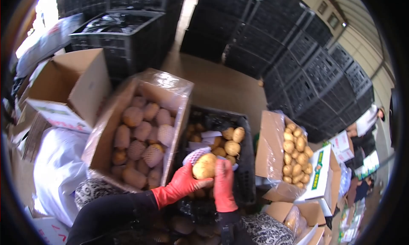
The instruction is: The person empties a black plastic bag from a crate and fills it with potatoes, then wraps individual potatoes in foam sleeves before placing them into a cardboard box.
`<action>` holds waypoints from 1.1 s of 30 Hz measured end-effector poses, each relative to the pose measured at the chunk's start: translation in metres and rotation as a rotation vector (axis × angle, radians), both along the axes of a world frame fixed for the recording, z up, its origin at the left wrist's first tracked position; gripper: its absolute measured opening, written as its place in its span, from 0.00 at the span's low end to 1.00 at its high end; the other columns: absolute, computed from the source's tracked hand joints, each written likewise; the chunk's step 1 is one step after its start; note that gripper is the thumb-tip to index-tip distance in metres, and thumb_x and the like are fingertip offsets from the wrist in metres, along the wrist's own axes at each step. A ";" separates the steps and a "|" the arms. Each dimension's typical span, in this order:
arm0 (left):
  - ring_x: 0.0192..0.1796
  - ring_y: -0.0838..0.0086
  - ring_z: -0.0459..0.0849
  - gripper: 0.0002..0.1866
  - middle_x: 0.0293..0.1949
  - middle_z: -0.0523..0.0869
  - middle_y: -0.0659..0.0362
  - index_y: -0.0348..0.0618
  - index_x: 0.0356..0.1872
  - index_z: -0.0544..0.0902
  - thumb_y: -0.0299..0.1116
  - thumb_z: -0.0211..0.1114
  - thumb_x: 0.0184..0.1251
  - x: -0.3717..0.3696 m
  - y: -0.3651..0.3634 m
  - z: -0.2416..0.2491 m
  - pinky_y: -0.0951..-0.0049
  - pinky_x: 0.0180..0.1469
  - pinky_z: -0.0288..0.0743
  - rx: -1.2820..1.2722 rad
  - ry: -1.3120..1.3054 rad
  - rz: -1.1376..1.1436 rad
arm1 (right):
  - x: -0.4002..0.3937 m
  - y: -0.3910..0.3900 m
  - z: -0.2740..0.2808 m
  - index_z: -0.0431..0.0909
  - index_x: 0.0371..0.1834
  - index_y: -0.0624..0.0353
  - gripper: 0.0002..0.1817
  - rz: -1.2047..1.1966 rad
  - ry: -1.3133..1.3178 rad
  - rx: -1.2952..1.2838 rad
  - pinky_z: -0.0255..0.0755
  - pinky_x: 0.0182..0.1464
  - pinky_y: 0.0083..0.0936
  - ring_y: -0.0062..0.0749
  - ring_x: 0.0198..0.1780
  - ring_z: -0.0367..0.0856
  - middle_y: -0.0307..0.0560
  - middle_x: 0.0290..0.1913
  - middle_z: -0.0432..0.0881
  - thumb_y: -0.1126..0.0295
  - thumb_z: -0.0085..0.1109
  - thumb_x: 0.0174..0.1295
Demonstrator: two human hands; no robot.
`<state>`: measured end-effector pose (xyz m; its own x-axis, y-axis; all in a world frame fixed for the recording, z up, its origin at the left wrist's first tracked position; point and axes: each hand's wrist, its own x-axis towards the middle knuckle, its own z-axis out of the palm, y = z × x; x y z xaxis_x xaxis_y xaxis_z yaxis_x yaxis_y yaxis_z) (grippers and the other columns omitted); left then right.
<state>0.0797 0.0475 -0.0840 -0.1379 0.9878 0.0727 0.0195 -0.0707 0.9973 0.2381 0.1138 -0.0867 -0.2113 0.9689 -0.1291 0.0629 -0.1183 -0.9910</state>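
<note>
Potato point(204, 166), yellow, rounded, sits in the red-gloved left hand point(180, 186), fingers curled, left of the red-gloved right hand point(224, 186), fingers straighter, grip unclear.

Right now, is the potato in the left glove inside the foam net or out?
Out on this side: the potato shows bare yellow skin, foam net only at its upper left. Hidden side: cannot tell.
</note>
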 end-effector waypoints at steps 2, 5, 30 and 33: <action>0.41 0.74 0.88 0.44 0.52 0.84 0.54 0.45 0.72 0.61 0.42 0.79 0.61 -0.016 -0.014 0.030 0.72 0.39 0.85 -0.307 -0.408 -0.248 | 0.003 -0.005 0.004 0.74 0.60 0.64 0.30 0.083 0.239 -0.214 0.77 0.57 0.36 0.35 0.54 0.82 0.50 0.56 0.82 0.45 0.48 0.77; 0.38 0.71 0.89 0.46 0.48 0.85 0.56 0.46 0.76 0.56 0.52 0.72 0.65 -0.025 -0.031 0.048 0.73 0.35 0.86 -0.378 -0.712 -0.398 | -0.002 -0.008 -0.016 0.75 0.63 0.61 0.29 0.458 0.782 -0.677 0.76 0.63 0.39 0.42 0.60 0.82 0.50 0.61 0.82 0.47 0.48 0.76; 0.43 0.58 0.89 0.22 0.57 0.85 0.50 0.51 0.58 0.83 0.32 0.70 0.61 -0.199 0.134 -0.074 0.60 0.46 0.82 -0.098 0.926 0.174 | -0.039 0.173 -0.098 0.84 0.38 0.60 0.11 -0.047 -0.692 0.952 0.75 0.45 0.41 0.49 0.43 0.81 0.50 0.39 0.82 0.67 0.72 0.56; 0.42 0.59 0.88 0.19 0.47 0.87 0.52 0.45 0.53 0.83 0.23 0.71 0.59 -0.145 0.122 0.020 0.64 0.47 0.81 0.102 0.622 0.240 | -0.046 0.118 -0.053 0.83 0.38 0.63 0.14 0.024 -0.371 0.656 0.74 0.41 0.39 0.52 0.38 0.81 0.54 0.35 0.83 0.62 0.69 0.64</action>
<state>-0.0653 0.1694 -0.0637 -0.2548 0.9190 0.3009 0.6150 -0.0862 0.7838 0.1923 0.2315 -0.1399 -0.2881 0.8671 0.4065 0.4017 0.4947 -0.7707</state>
